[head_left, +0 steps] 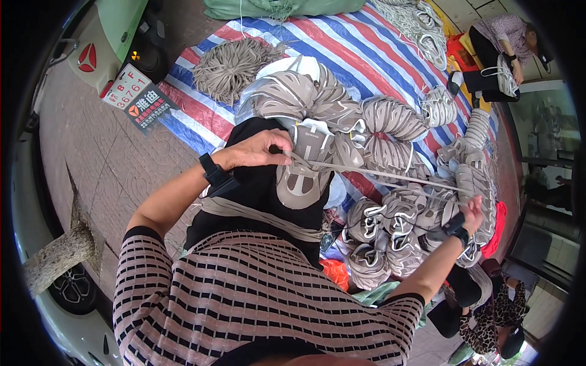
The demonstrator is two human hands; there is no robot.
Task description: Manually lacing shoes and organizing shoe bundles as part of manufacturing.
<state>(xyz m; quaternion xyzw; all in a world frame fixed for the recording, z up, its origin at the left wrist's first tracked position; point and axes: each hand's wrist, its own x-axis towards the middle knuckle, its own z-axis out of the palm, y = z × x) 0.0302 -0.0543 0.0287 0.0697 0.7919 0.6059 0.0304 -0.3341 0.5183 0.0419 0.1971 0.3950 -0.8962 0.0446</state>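
A grey-beige shoe upper (300, 189) lies across my black-clad lap, its tongue (310, 141) pointing away from me. My left hand (268, 149) pinches a flat beige shoelace at the upper's left edge, near the eyelets. Far out to the right, my right hand (471, 215) is closed on the same shoelace (378, 175), which runs taut in two strands from the upper. The fingertips of my right hand blur against the shoe uppers behind it. A bunch of beige laces (262, 215) also lies over my lap.
Stacked shoe uppers (284, 97) lie ahead on a striped plastic sheet (360, 36), beside a heap of laces (235, 67). More uppers (390, 235) are piled at my right. One person (503, 49) sits at far right, another (497, 320) at lower right. A scooter (97, 55) stands left.
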